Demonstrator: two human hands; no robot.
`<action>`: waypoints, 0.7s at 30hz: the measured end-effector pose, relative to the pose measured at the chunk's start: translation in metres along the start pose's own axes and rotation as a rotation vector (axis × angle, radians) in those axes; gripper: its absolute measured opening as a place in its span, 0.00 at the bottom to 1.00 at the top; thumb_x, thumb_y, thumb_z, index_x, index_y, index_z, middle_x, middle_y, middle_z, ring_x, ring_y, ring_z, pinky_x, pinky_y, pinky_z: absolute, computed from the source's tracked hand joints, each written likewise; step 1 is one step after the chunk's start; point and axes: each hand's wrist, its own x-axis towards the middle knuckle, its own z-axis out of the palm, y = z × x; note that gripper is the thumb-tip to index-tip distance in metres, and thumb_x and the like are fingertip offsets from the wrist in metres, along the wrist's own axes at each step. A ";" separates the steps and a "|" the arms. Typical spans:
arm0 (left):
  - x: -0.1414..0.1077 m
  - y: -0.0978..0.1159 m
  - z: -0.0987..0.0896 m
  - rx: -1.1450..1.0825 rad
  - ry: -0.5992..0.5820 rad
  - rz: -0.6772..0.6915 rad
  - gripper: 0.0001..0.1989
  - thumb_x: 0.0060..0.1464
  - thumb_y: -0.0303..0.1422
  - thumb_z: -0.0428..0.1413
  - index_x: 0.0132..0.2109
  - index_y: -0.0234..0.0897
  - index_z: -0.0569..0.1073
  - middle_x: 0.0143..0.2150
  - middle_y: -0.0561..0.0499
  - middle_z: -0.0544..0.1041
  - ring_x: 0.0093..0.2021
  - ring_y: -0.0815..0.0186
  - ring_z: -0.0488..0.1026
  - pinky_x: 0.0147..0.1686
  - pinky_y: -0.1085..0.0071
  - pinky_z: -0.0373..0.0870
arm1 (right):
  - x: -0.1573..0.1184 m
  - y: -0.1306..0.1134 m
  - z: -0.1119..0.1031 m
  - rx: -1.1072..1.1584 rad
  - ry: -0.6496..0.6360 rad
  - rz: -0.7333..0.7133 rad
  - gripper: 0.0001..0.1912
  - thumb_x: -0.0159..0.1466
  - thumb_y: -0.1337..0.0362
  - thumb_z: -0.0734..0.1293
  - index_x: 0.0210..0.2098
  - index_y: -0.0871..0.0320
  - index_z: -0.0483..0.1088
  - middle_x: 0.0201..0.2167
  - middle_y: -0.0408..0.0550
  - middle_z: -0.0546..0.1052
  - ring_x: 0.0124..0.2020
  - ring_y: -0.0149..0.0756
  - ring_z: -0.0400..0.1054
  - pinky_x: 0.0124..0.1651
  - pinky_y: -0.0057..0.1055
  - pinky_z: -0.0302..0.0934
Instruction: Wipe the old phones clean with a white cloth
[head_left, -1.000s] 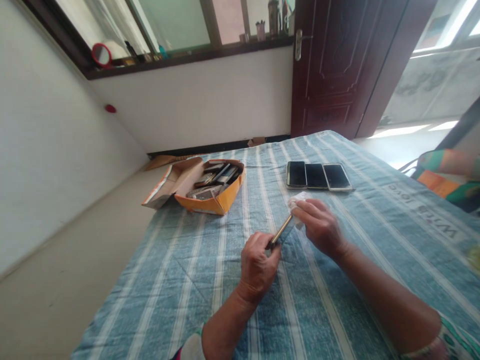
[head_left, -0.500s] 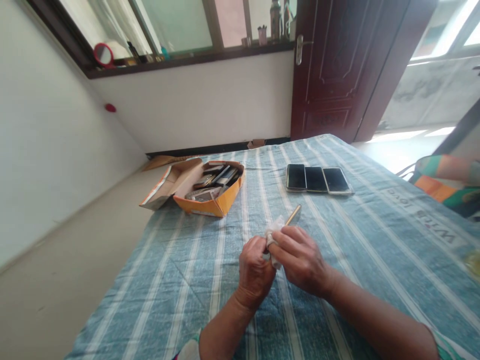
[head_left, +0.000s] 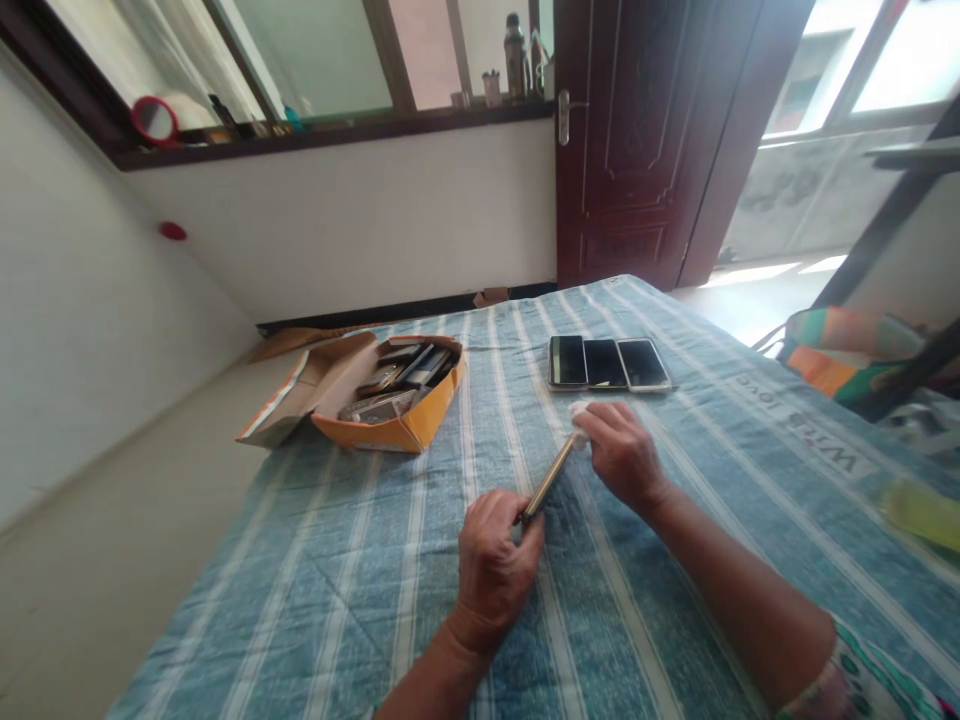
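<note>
A slim phone [head_left: 550, 478] with a gold edge is held on its side above the striped cloth. My left hand [head_left: 499, 560] is closed around its near end. My right hand [head_left: 624, 455] pinches a crumpled white tissue [head_left: 579, 412] against the phone's far end. Beyond the hands, a dark phone [head_left: 567, 361], a second dark phone [head_left: 604, 364] and a white-framed phone [head_left: 643, 364] lie side by side, screens up.
An orange cardboard box [head_left: 390, 435] with its lid folded back stands at the left, filled with several phones. The blue striped cloth [head_left: 360, 600] covers the table. A brown door [head_left: 637, 140] and a window sill [head_left: 337, 132] with bottles and a mirror are behind.
My right hand has slid the tissue away from my left hand to the phone's far end, so the phone's edge now shows. The camera view has shifted slightly to the right.
</note>
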 end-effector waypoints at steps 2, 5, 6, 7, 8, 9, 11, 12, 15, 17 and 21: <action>0.000 0.000 0.000 0.008 -0.001 0.007 0.04 0.53 0.26 0.54 0.31 0.37 0.70 0.27 0.53 0.71 0.30 0.64 0.69 0.32 0.69 0.65 | -0.002 0.008 0.004 0.076 0.016 0.114 0.15 0.61 0.75 0.58 0.36 0.57 0.74 0.35 0.50 0.76 0.38 0.40 0.67 0.42 0.34 0.63; 0.001 0.000 -0.001 0.010 0.004 0.007 0.05 0.54 0.26 0.53 0.30 0.37 0.69 0.26 0.53 0.71 0.29 0.65 0.69 0.32 0.69 0.65 | -0.006 0.011 0.010 0.236 0.013 0.273 0.17 0.58 0.76 0.59 0.37 0.56 0.75 0.33 0.47 0.76 0.36 0.36 0.70 0.40 0.31 0.64; 0.001 -0.001 -0.001 0.012 0.007 0.007 0.05 0.54 0.26 0.53 0.30 0.37 0.69 0.26 0.53 0.71 0.29 0.65 0.68 0.31 0.69 0.65 | -0.007 0.010 0.011 0.273 0.005 0.307 0.16 0.58 0.76 0.59 0.38 0.55 0.75 0.33 0.46 0.76 0.34 0.36 0.71 0.40 0.30 0.64; 0.001 -0.001 -0.001 0.015 0.008 0.008 0.05 0.54 0.26 0.53 0.30 0.37 0.69 0.26 0.53 0.71 0.28 0.66 0.68 0.31 0.70 0.65 | -0.007 0.009 0.012 0.294 0.002 0.327 0.16 0.57 0.76 0.59 0.38 0.56 0.75 0.32 0.45 0.76 0.33 0.35 0.71 0.39 0.30 0.64; 0.002 -0.001 -0.001 0.018 0.008 0.010 0.05 0.54 0.26 0.53 0.30 0.37 0.69 0.26 0.54 0.71 0.28 0.66 0.68 0.31 0.70 0.65 | -0.007 0.008 0.012 0.298 0.007 0.330 0.16 0.58 0.76 0.59 0.38 0.56 0.75 0.32 0.45 0.76 0.33 0.35 0.71 0.38 0.29 0.64; 0.002 -0.001 0.000 0.020 0.006 0.010 0.06 0.54 0.26 0.52 0.30 0.37 0.69 0.26 0.54 0.71 0.28 0.66 0.68 0.31 0.70 0.65 | -0.007 0.006 0.012 0.283 0.023 0.314 0.17 0.58 0.76 0.59 0.38 0.56 0.74 0.32 0.46 0.76 0.33 0.35 0.70 0.38 0.29 0.64; 0.002 -0.002 0.000 0.025 0.000 0.002 0.06 0.54 0.26 0.52 0.30 0.37 0.69 0.26 0.53 0.71 0.29 0.66 0.68 0.32 0.70 0.66 | -0.005 0.001 0.008 0.206 0.058 0.214 0.16 0.60 0.77 0.58 0.38 0.57 0.74 0.33 0.48 0.75 0.36 0.36 0.69 0.40 0.31 0.64; 0.002 -0.002 0.000 0.026 -0.002 -0.004 0.06 0.54 0.26 0.52 0.30 0.37 0.69 0.26 0.53 0.71 0.29 0.66 0.68 0.32 0.70 0.65 | -0.004 -0.003 0.006 0.148 0.067 0.140 0.16 0.61 0.76 0.57 0.38 0.58 0.74 0.35 0.50 0.75 0.37 0.37 0.69 0.40 0.32 0.64; 0.002 -0.002 -0.001 0.016 -0.007 -0.028 0.07 0.55 0.27 0.51 0.29 0.38 0.69 0.25 0.54 0.70 0.28 0.67 0.67 0.32 0.70 0.65 | -0.002 -0.022 -0.002 -0.015 0.039 -0.086 0.14 0.65 0.74 0.56 0.36 0.60 0.73 0.39 0.54 0.75 0.39 0.40 0.66 0.42 0.36 0.62; 0.002 -0.002 -0.001 -0.001 -0.014 -0.043 0.07 0.55 0.28 0.52 0.29 0.38 0.68 0.25 0.54 0.70 0.28 0.67 0.67 0.32 0.71 0.65 | -0.003 -0.040 -0.007 -0.052 0.010 -0.190 0.14 0.66 0.73 0.57 0.35 0.61 0.73 0.39 0.56 0.75 0.38 0.41 0.65 0.40 0.37 0.61; 0.001 -0.004 -0.001 -0.027 -0.014 -0.069 0.08 0.56 0.32 0.53 0.29 0.38 0.68 0.26 0.53 0.69 0.28 0.66 0.67 0.31 0.71 0.64 | -0.009 -0.072 -0.011 0.009 -0.055 -0.309 0.14 0.67 0.71 0.56 0.33 0.61 0.73 0.36 0.54 0.74 0.34 0.40 0.63 0.36 0.36 0.58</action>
